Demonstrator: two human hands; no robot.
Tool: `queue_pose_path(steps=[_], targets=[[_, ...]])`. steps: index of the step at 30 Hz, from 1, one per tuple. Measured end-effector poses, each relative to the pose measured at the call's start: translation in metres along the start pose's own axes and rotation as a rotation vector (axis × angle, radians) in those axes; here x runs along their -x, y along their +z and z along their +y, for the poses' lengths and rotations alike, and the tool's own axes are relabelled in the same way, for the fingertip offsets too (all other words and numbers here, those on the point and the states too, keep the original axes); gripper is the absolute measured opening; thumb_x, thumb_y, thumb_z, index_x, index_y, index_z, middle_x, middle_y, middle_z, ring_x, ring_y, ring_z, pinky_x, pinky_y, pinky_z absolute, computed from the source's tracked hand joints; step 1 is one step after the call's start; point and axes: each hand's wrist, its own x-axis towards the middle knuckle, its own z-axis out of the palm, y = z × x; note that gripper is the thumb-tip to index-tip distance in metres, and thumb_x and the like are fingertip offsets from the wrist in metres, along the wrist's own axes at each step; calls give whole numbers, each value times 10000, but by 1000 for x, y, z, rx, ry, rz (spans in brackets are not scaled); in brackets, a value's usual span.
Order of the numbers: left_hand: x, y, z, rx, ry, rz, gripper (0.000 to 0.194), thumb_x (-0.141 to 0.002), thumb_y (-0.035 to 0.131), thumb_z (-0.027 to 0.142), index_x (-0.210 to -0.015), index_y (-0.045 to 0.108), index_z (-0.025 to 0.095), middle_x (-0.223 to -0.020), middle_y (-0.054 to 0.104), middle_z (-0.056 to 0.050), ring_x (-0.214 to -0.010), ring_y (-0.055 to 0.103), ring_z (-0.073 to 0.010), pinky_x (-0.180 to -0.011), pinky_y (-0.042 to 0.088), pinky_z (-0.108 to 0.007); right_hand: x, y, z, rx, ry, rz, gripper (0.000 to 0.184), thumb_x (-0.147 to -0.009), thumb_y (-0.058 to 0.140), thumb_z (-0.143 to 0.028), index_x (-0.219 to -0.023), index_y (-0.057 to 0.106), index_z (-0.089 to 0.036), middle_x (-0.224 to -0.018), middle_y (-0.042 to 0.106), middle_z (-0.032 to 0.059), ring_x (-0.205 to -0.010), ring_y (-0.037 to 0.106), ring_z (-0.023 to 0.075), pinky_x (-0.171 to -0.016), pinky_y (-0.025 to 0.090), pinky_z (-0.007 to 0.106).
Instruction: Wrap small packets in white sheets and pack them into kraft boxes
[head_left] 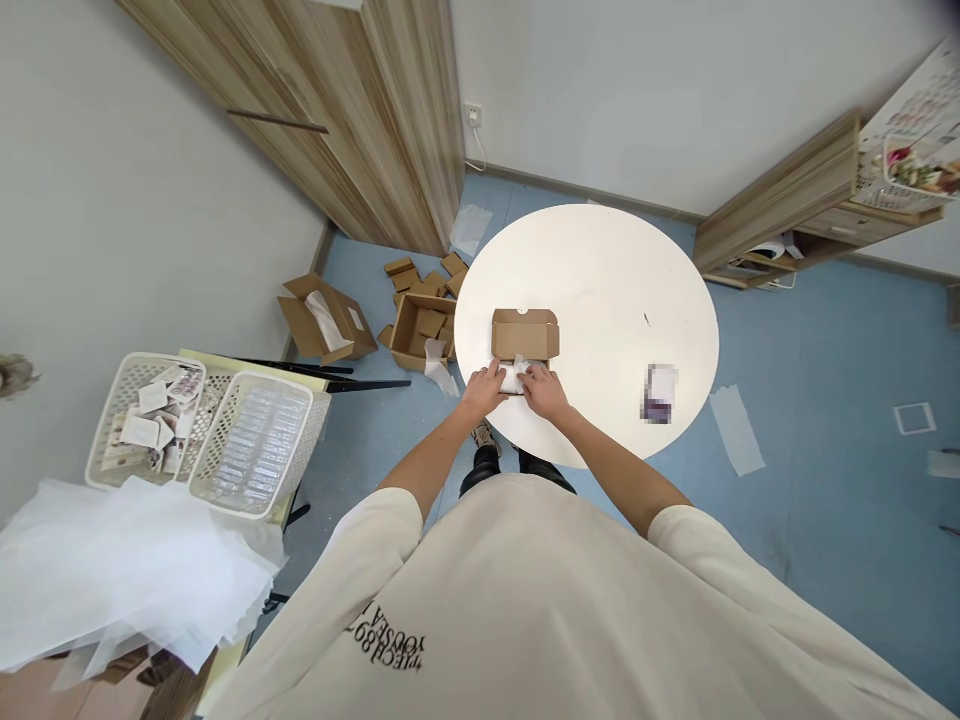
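In the head view, the left hand and the right hand are at either end of a white bundle, which lies at the near side of an open carton on the round table; the step in hand looks like pressing or settling the bundle there; both hands have bent fingers touching it, though at this small size I cannot tell whether either one truly grips; the carton's lid stands open on the far side; any further shift of the bundle calls for light, even pressure from both ends.
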Motion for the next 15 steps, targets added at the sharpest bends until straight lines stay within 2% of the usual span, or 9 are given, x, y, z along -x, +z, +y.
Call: queue_pose_path(steps=[2,5,8,10,12,13,15], targets=[[2,-3,1,9,16,25,566,-872,746,371,-1384,543,241,-1698,264,-146,-1430,456,-426,-1179,352,-579,-2,-4,4,-94,25,51,398,-977,444,-217,-1308,665,-205,-1282,608,172,-1175,537,341,-1000,432,486],[8,-10,2,24,42,90,580,-882,722,345,-1414,520,232,-1678,302,-145,-1486,379,-408,-1246,241,-569,-6,-16,19,-299,161,262,353,-988,416,-266,-1225,671,-208,-1204,632,145,-1106,582,299,-1001,476,459],[7,-20,4,154,-12,221,467,-978,571,364,-1415,498,215,-1624,371,-155,-1448,430,-366,-1226,288,-533,-15,-34,38,-531,407,466,380,-972,437,-335,-1277,619,-199,-1278,605,148,-1056,613,258,-972,523,429],[-1,-29,4,327,-135,348,451,-1027,465,401,-1432,460,203,-1571,425,-174,-1411,470,-333,-1170,374,-498,-24,-45,48,-678,519,477,455,-951,480,-389,-1355,575,-203,-1395,564,151,-1101,618,245,-1003,526,420],[-14,-37,5,547,-303,445,510,-1041,429,461,-1476,389,198,-1550,446,-188,-1369,514,-300,-1111,438,-452,-32,-55,54,-806,581,412,521,-947,498,-445,-1413,544,-215,-1464,547,139,-1206,598,246,-1061,502,412],[-21,-40,5,657,-390,449,530,-1048,405,500,-1488,367,207,-1549,457,-183,-1351,535,-288,-1087,458,-433,-35,-59,55,-859,601,384,541,-948,496,-469,-1428,537,-222,-1473,552,130,-1248,584,244,-1071,498,402],[-33,-44,4,837,-489,371,550,-1061,315,584,-1488,371,240,-1499,537,-144,-1306,584,-262,-1047,485,-394,-39,-65,54,-937,621,345,543,-953,481,-512,-1422,548,-246,-1453,582,106,-1275,575,241,-1060,508,394]])
